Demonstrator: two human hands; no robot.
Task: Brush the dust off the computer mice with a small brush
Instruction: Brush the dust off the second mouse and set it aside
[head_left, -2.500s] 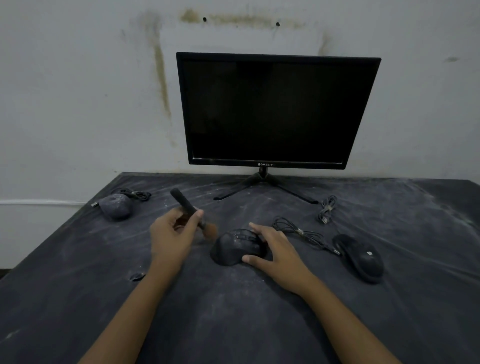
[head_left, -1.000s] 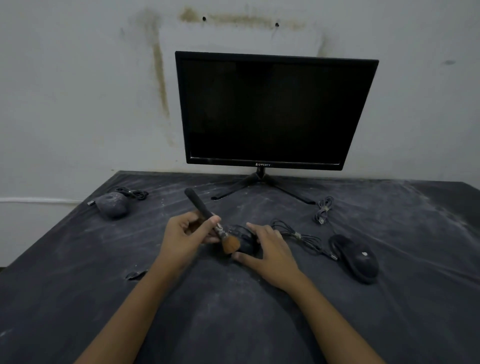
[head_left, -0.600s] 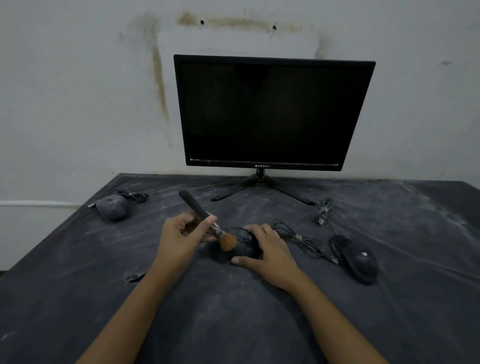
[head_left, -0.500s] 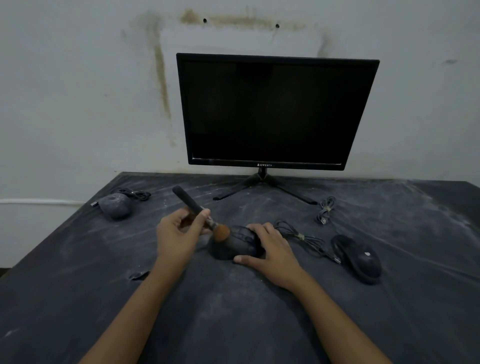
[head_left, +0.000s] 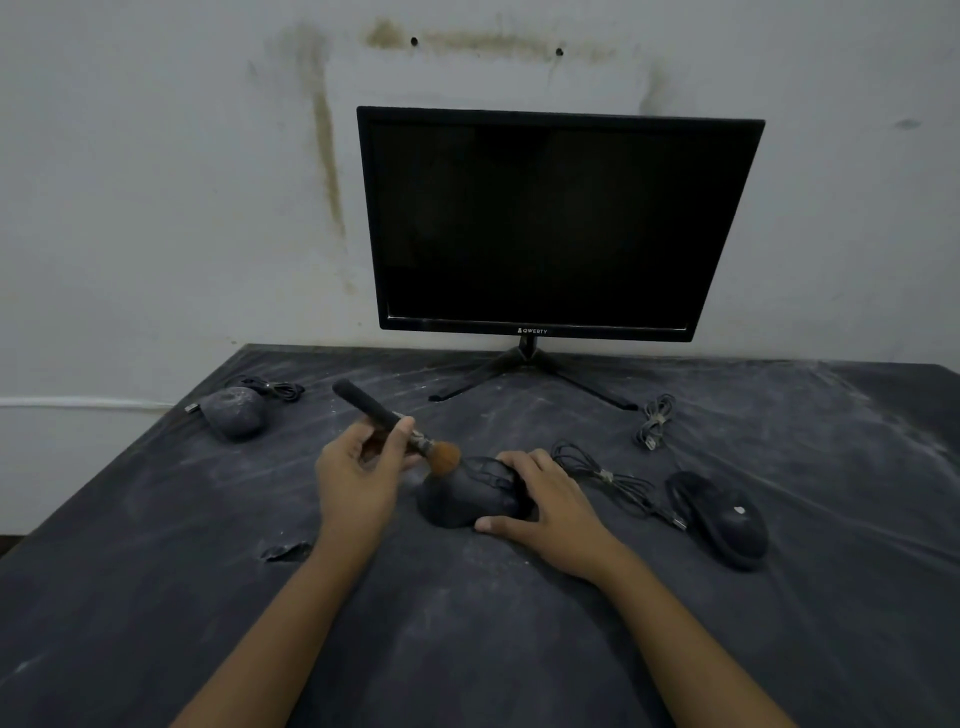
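Brush (head_left: 370, 408) swept left; right hand (head_left: 550, 506) holds middle mouse (head_left: 462, 496).

brush (head_left: 395, 423) bristles on steadied middle mouse (head_left: 467, 493)

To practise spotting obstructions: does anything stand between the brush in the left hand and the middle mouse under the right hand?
Nothing visible does. The left hand holds the black-handled, tan-bristled brush with its bristles at the upper left edge of the dusty black mouse; the right hand grips only that mouse's right part.
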